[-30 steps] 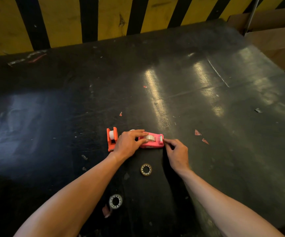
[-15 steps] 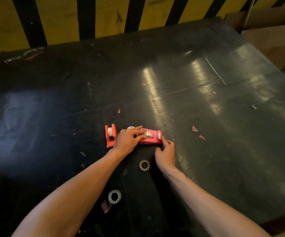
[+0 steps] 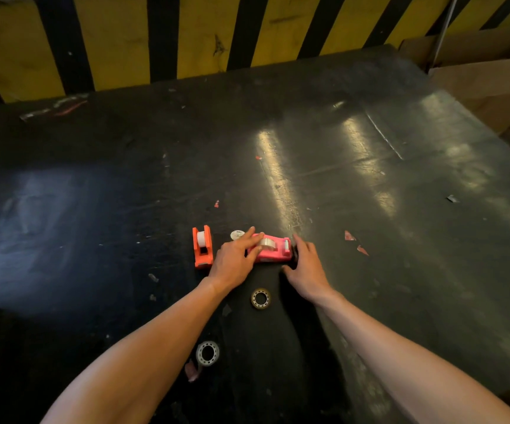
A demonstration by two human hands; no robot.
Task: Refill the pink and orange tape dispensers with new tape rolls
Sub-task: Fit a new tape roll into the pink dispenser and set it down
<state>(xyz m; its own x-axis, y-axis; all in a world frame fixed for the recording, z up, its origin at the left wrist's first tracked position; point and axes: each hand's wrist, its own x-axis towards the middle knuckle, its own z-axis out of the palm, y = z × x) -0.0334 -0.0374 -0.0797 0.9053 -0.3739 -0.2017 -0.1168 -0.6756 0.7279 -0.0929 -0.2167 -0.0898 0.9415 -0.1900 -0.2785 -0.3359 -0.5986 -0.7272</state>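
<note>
Pink dispenser point(image 3: 273, 250) lay at frame centre, orange dispenser point(image 3: 202, 246) just left of it. My left hand point(image 3: 235, 260) pressed the seated roll point(image 3: 266, 241); my right hand point(image 3: 304, 264) cupped the cutter end, fingers loosely curled. Judged it light, rigid, prone to sliding; best steadied by the side walls.

the pink tape dispenser point(image 3: 273, 250) lay lengthwise on the dark table with a clear tape roll point(image 3: 266, 241) seated in it and its cutter end to the right. the orange tape dispenser point(image 3: 202, 247) stood just to its left, holding a white roll point(image 3: 201, 238). two spare rolls lay nearer: a yellowish one point(image 3: 260, 298) and a whitish one point(image 3: 207, 353). a small round white roll point(image 3: 237, 235) sat behind the pink dispenser.
</note>
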